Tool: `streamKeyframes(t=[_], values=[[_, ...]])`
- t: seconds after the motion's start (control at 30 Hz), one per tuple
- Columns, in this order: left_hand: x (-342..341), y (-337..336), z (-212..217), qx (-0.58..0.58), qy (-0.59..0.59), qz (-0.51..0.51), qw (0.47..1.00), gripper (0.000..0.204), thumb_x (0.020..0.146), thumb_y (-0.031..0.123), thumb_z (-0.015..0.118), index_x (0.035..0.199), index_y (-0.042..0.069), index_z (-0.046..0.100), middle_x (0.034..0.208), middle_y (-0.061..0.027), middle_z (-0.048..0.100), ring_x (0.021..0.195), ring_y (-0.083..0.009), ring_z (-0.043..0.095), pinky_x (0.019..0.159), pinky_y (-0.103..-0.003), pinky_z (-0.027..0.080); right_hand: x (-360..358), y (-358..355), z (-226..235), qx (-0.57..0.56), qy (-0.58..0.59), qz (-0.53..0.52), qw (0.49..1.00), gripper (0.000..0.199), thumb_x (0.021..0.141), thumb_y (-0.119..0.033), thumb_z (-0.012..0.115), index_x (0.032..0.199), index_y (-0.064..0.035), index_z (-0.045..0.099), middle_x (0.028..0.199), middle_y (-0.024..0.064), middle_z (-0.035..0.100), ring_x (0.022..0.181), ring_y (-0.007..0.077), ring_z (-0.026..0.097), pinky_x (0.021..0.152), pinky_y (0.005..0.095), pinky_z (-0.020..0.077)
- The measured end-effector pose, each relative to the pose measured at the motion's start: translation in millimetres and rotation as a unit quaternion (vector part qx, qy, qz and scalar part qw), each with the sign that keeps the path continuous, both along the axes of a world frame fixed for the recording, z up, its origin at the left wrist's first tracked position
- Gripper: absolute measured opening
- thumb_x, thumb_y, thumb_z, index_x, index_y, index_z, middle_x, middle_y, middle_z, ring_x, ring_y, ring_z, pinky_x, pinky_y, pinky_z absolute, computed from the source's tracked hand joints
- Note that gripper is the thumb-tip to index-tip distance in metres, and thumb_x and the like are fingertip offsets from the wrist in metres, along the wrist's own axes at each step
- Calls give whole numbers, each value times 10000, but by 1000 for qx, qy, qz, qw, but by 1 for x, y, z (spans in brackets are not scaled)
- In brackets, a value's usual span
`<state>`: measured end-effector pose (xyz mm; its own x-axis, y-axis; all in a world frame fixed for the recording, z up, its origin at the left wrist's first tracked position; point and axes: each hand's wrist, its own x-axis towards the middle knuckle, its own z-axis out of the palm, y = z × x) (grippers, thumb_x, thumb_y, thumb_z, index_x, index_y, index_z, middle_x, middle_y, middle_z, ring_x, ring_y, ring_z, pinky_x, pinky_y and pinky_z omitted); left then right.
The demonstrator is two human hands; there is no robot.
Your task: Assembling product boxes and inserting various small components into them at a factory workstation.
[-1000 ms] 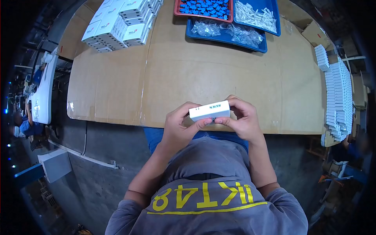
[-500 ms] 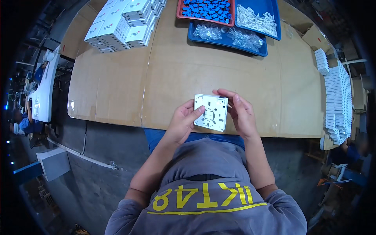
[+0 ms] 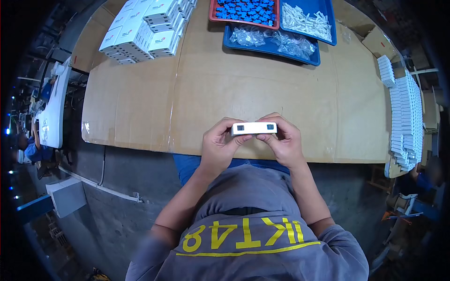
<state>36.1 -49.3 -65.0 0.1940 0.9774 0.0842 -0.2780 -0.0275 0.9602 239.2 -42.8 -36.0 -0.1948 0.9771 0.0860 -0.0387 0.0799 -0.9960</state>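
Observation:
Between my two hands a white square plastic box (image 3: 254,128), like a wall socket box, is held edge-on, so only a narrow side with two dark square openings faces up. My left hand (image 3: 220,141) grips its left end, thumb along the near side. At the other end my right hand (image 3: 284,143) pinches it, thumb also on the near side and fingers behind. The box is above the near edge of the cardboard-covered table (image 3: 220,100). Its broad faces are hidden from view.
Stacked white boxes (image 3: 136,35) stand at the far left. Far off are a red tray (image 3: 243,22) of blue parts, a blue tray (image 3: 333,28) of white parts, and a lower blue tray (image 3: 276,52) with clear plastic bags. At right, white pieces (image 3: 404,117) are stacked in rows.
The box has been tipped from showing its broad slotted face to showing a narrow side. My right hand, loosely beside it before, has closed on its right end.

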Motion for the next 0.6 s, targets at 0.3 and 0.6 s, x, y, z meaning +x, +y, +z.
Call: streamKeyframes(t=[0.3,0.6], values=[[13,5,-1,-41,-28,141,989,336,959,-8,742,1262,-79,616,1185,-107,686,1131,-160,651,1009,-300,530,-15,8,-8,-87,-12,-60,994,836,850,-97,868,1558,-46,427,1426,131,582,1328,248,572,1102,432,522],[3,5,5,121,63,-24,990,542,1085,408,560,1353,-63,586,1442,-168,559,1368,-275,535,1168,-422,407,-11,11,-25,2,22,-4,1000,1092,751,-63,934,1611,-29,262,1589,166,378,1492,290,409,1205,466,428]])
